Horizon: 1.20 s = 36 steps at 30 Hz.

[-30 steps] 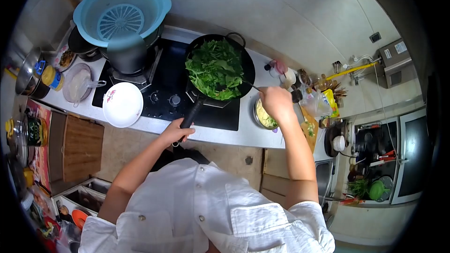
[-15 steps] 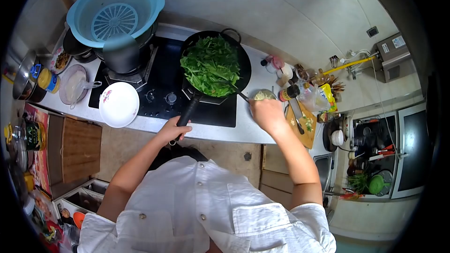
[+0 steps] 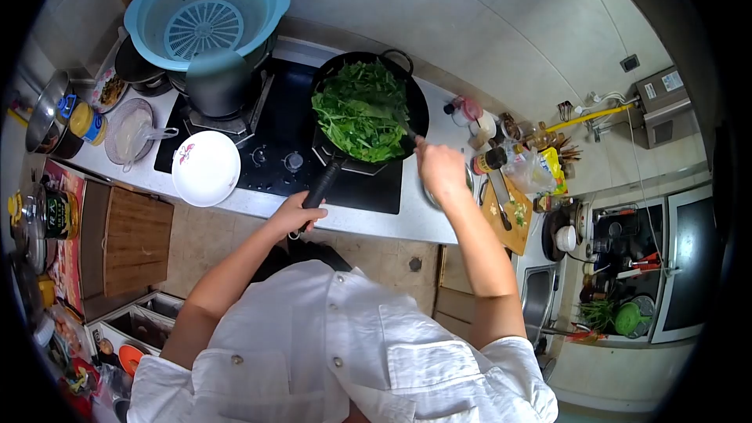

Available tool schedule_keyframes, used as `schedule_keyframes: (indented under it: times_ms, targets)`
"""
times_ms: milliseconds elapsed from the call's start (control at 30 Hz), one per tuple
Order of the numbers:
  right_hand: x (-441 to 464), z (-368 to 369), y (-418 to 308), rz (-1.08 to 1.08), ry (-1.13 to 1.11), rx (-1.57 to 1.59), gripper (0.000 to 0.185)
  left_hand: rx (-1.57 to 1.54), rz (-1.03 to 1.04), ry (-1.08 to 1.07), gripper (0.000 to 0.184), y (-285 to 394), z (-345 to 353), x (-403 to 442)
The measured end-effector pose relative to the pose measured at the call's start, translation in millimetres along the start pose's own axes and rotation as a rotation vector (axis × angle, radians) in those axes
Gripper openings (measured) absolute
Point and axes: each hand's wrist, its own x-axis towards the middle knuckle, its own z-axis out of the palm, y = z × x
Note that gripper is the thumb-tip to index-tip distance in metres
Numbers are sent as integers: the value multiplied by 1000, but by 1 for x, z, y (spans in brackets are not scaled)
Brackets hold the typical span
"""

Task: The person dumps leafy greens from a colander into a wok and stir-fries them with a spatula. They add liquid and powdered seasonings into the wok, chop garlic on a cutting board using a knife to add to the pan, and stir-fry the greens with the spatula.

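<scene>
A black wok sits on the right burner of the black stove, filled with leafy greens. Its long handle points toward me, and my left hand is wrapped round the end of it. At the wok's right rim, my right hand is closed on a dark utensil whose far end reaches in among the greens. Under and behind that hand is a metal bowl, mostly covered by it. An empty white plate lies at the stove's left front edge.
A blue basin stands over a dark pot at the back left. Bottles and a lidded jar stand right of the wok. A knife lies on the wooden cutting board. Left are a yellow-labelled jar and a glass bowl.
My right hand has moved up and left toward the wok's rim, with the utensil further into the greens. The camera view has shifted slightly. My left hand keeps its hold on the handle.
</scene>
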Motion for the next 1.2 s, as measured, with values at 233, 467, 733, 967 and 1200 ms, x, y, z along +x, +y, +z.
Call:
schedule_keyframes:
  times_ms: [233,467,733,967,1200]
  targets:
    - [-37,-10,-7,-213,-272,-20,20,-2,9,-8,33,-3,0,4]
    - [12,-3,13,-70,-99,138,23,28,-5,-2,34,2,0,1]
    - [-4,-26,-49,-276,-266,-110,16,-14,5,-21,34,-3,-2,3]
    - [-18,-34,-37,-273,-233,-222,13,-17,19,-18,34,-3,-3,5]
    - [12,11,-18,-108,-185,-143,15,-17,30,-44,31,-3,-3,4]
